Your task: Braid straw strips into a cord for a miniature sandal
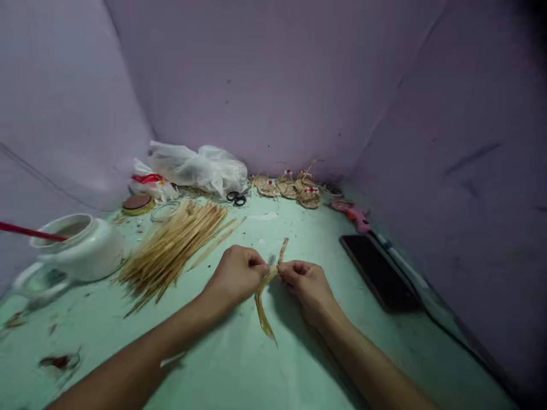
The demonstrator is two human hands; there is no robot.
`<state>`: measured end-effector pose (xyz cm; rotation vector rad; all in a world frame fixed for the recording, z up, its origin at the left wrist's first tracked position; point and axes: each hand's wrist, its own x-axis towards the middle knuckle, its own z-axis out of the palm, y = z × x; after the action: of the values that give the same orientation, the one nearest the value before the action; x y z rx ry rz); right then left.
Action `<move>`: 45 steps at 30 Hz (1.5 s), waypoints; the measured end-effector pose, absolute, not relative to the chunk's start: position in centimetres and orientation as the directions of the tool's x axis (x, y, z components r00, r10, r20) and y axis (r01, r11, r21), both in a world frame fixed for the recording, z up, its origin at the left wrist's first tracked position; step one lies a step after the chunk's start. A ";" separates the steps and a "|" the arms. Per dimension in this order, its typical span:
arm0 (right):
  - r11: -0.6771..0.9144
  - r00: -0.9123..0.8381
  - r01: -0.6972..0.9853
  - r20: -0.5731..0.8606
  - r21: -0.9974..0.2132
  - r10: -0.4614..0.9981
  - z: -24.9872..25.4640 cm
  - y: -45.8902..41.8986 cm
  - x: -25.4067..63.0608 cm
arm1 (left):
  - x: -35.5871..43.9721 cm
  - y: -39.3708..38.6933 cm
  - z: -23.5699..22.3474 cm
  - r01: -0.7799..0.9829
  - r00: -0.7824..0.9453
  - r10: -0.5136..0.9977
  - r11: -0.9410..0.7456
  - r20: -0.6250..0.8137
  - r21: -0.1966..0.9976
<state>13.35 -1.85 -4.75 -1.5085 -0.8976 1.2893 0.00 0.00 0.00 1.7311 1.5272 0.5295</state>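
Between my hands is a short braid of dry straw-coloured strips [282,250], its plaited end pointing up and away from me. My right hand [310,287] pinches the braid near its lower end. My left hand [239,273] is closed in a pinch at a strip on the left side of the braid. A loose flat strip [262,313] hangs down from the braid toward me, curving across the green tabletop. To the left lies a bundle of dry straw strips [175,247], spread like a fan.
A white pot [92,250] with a red stick stands at left. Behind are white plastic bags [200,168], black-handled scissors [237,198] and several woven straw pieces with red and white beads [308,197]. A phone [380,273] and a pink glue gun [354,215] lie right, beside a cable.
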 end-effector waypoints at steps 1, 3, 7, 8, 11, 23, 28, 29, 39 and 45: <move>-0.274 0.193 -0.060 -0.281 -0.960 0.940 -4.8 -1.9 13.2 | 0.4 -0.7 -0.3 0.638 0.207 0.970 -0.035 -0.128 0.769; -0.238 0.197 -0.120 -0.258 -0.964 0.946 -4.8 -2.0 12.9 | 1.1 -2.1 -1.0 0.634 0.240 0.970 -0.129 -0.036 0.763; -0.265 0.128 -0.303 -0.315 -0.916 0.941 -4.3 -2.4 12.5 | 2.2 -4.8 -3.0 0.676 0.465 0.854 -0.512 0.232 0.531; -0.291 0.102 -0.340 -0.343 -0.894 0.934 -4.1 -2.5 12.5 | 2.3 -5.3 -3.4 0.696 0.514 0.822 -0.567 0.246 0.442; -0.352 0.071 -0.410 -0.415 -0.841 0.907 -3.5 -2.5 12.6 | 2.2 -6.0 -3.5 0.729 0.596 0.778 -0.628 0.199 0.274; -0.409 -0.089 -0.376 -0.407 -0.832 0.909 -2.5 -2.9 12.0 | 0.1 0.3 -1.3 0.109 0.479 0.773 0.417 -0.415 0.903; -0.418 -0.128 -0.250 -0.398 -0.873 0.908 -2.8 -2.8 12.4 | -0.2 0.4 -1.0 0.182 0.565 0.653 0.498 -0.505 0.848; -0.411 -0.138 -0.227 -0.389 -0.883 0.911 -2.9 -2.7 12.5 | -0.3 0.5 -0.8 0.224 0.559 0.649 0.482 -0.516 0.847; -0.049 0.108 0.307 -0.017 -0.950 0.994 -4.3 -2.6 12.5 | 0.8 0.2 -3.2 0.459 0.191 0.920 0.226 -0.343 0.860; -0.044 0.090 0.583 0.011 -0.811 0.996 -3.6 -2.1 13.5 | 0.7 0.4 -4.3 0.547 0.136 0.969 0.099 -0.205 0.831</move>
<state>13.51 -2.09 -3.57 -1.7065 -1.5679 0.7901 0.72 0.38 -4.27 1.5592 1.5222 0.6239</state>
